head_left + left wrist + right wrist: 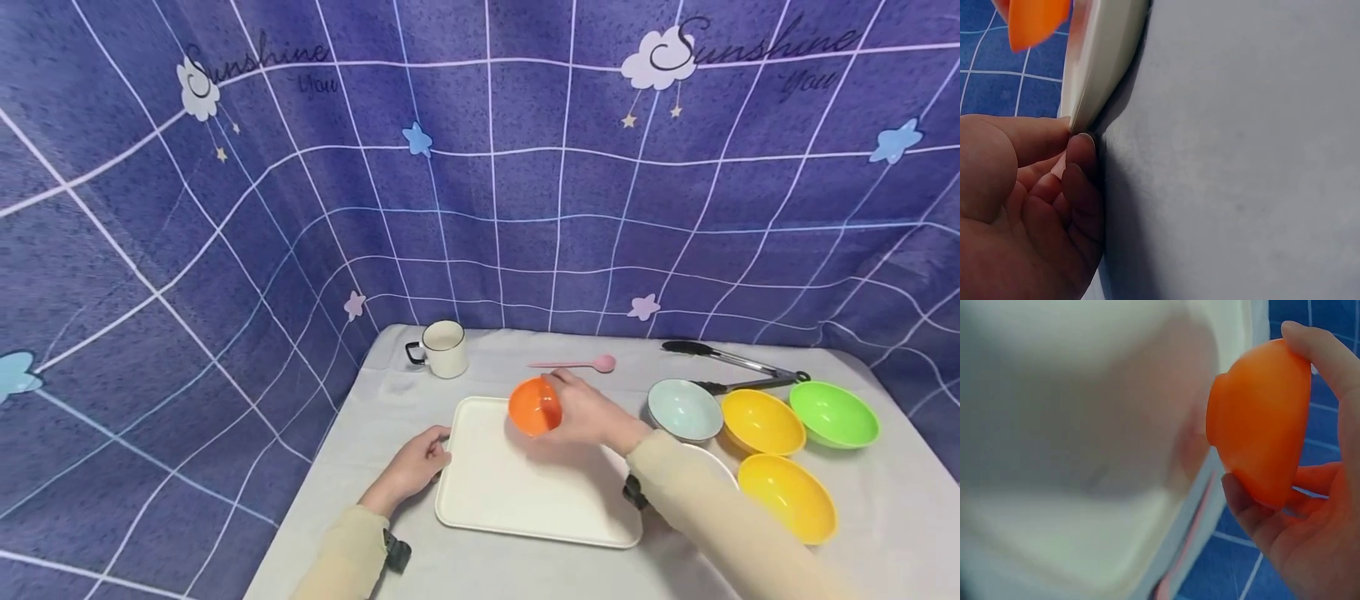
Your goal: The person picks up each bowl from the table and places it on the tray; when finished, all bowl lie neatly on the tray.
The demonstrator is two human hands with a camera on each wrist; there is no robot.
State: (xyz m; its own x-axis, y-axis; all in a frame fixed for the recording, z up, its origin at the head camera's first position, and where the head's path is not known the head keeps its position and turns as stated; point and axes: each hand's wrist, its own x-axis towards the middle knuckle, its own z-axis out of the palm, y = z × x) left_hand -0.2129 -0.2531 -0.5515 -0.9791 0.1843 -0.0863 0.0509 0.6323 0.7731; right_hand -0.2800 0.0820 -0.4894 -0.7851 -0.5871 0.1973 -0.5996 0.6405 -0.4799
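An orange bowl [534,407] [1263,422] is gripped by its sides in my right hand [588,410] [1319,531], held above the back part of the cream tray [540,500]. In the right wrist view the thumb and fingers span the bowl, with its base toward the tray. My left hand [412,468] [1035,200] pinches the tray's left rim [1107,62] between thumb and fingers.
Behind the tray are a white mug [446,354] and a pink spoon [603,363]. Tongs [738,360] lie at the back right, near a pale blue bowl [684,410], yellow bowls [763,422] and a green bowl [834,414]. A white bowl is partly hidden by my right sleeve.
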